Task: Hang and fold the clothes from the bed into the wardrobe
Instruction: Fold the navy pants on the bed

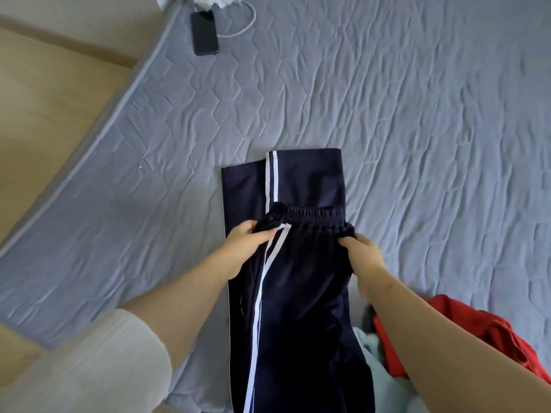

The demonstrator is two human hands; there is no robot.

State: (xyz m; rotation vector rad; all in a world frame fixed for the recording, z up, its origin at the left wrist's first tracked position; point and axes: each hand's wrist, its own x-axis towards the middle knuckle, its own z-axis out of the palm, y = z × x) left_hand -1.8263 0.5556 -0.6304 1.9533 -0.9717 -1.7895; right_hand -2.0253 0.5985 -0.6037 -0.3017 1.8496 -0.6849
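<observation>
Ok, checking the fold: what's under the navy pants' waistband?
The pants' striped legs, flat on the mattress. Left hand and right hand grip the waistband; anything beneath the legs is covered.

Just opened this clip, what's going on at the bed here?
A person is folding navy track pants with white side stripes on the grey quilted bed. The left hand and right hand each grip an end of the elastic waistband, holding it over a lower layer of the same pants that lies flat. A red garment and a pale blue garment sit heaped by the right forearm, not yet folded. A dark phone lies near the bed's far edge.
</observation>
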